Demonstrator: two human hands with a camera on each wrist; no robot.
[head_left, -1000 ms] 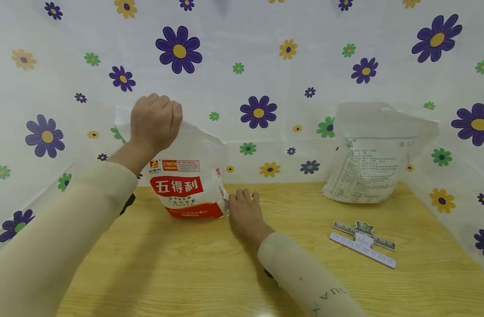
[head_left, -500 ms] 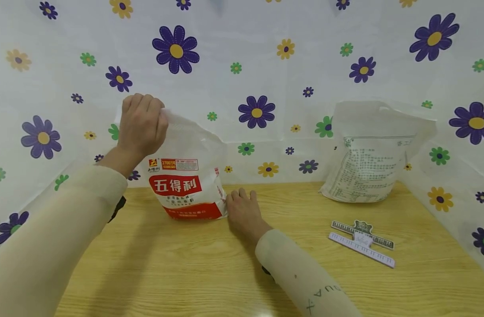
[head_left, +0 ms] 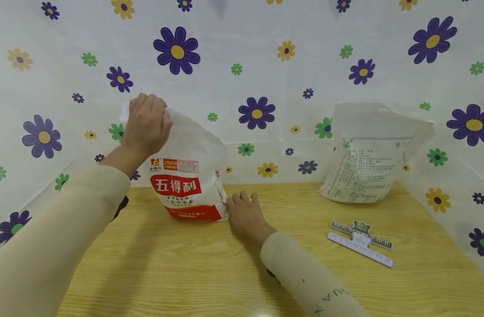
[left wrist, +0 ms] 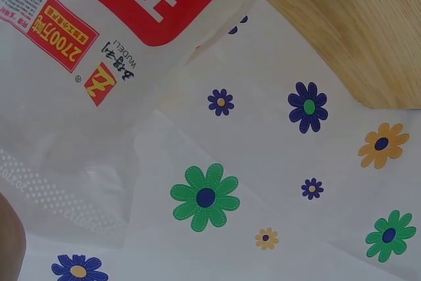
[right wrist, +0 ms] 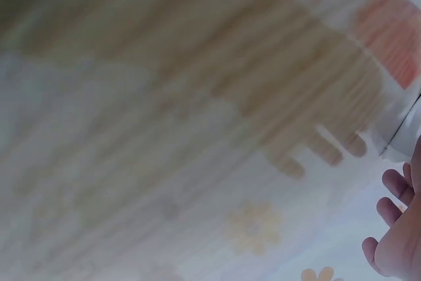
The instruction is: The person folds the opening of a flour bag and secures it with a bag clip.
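Observation:
A white plastic flour bag (head_left: 176, 187) with red label panels stands at the back left of the table, and its lower part shows again in the left wrist view as a bag (left wrist: 164, 4) seen from close by. My left hand (head_left: 146, 127) grips the bag's gathered top edge, knuckles up. At the bag's lower right corner my right hand (head_left: 245, 215) lies low by the table, its fingers loosely extended and touching or very near the bag's side. Only fingers of the right hand (right wrist: 395, 228) appear at the edge of the right wrist view.
A second white bag (head_left: 368, 171) with green print stands at the back right. Before it lie two ruler-like clips, one dark (head_left: 362, 231) and one pale lilac (head_left: 360, 248). The wooden table (head_left: 202, 268) ends at a flower-patterned cloth backdrop (head_left: 210, 26).
My left hand has shifted a little left with the bag's top, turning slightly at the wrist. The right hand, the second bag and the clips have stayed about where they were.

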